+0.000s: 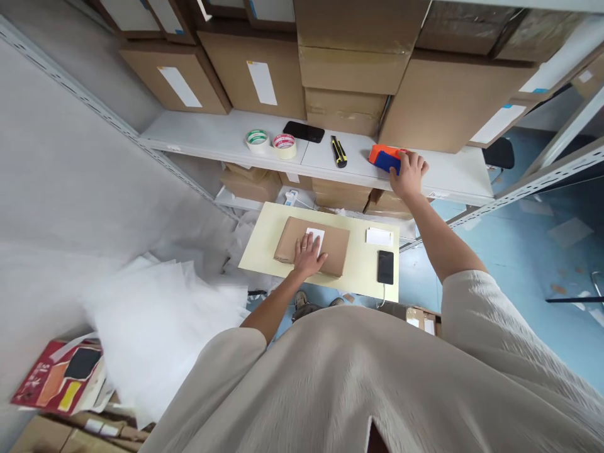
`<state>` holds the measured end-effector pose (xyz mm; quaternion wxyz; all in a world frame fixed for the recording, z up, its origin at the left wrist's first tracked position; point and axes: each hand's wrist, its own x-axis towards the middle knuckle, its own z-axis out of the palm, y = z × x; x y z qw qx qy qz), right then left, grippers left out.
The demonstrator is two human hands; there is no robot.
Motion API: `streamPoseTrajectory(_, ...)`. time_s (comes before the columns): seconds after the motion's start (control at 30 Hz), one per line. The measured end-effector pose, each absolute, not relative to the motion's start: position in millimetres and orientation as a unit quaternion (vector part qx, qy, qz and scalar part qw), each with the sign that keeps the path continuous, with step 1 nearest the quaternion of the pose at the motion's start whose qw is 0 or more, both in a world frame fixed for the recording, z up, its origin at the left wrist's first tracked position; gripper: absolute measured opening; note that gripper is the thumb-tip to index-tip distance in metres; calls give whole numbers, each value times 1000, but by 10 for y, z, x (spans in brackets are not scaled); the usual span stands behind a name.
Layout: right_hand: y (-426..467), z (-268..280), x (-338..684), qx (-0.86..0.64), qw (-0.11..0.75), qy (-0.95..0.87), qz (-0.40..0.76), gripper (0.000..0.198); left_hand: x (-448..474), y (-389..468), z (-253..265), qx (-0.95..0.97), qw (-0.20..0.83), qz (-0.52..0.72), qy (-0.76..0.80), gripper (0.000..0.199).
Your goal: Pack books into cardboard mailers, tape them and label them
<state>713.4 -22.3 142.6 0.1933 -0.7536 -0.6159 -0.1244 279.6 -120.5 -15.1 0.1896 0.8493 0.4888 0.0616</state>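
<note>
Two hands were busy: my left hand (309, 255) lay flat, fingers spread, on the cardboard parcel (312, 246) on the small table (358, 267), its long axis running left to right. My right hand (408, 176), the nearer one, curled its fingers over the orange-and-blue tape dispenser (384, 157) up on the shelf (221, 135), well beyond the parcel.

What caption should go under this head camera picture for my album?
Left hand pressing a flat brown cardboard parcel on a pale yellow table, right hand grasping an orange-and-blue tape dispenser on a white shelf.
</note>
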Motion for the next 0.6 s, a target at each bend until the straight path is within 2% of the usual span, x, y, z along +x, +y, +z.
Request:
streamPoseTrajectory(0.1, -591, 1144, 6716, -733, 247, -630, -76, 52, 2775, -1075, -87, 827, 221, 80, 510, 71)
streamPoseTrajectory(0.23, -1198, 539, 6014, -736, 292, -585, 173, 45, 2573, -562, 45, 783, 268, 133, 545, 55)
streamPoseTrajectory(0.3, -1448, 283, 5716, -748, 309, -501, 306, 53, 2441, -251, 107, 756, 276, 165, 570, 54)
streamPoseTrajectory(0.4, -1648, 86, 5398, -729, 359, -382, 440, 70, 2287, 111, 155, 700, 319, 154, 620, 64)
streamPoseTrajectory(0.5, -1642, 82, 5226, -699, 401, -316, 501, 89, 2213, 276, 142, 657, 397, 125, 629, 72)
streamPoseTrajectory(0.6, -1557, 168, 5154, -711, 403, -273, 508, 107, 2187, 334, 115, 636, 446, 131, 616, 73)
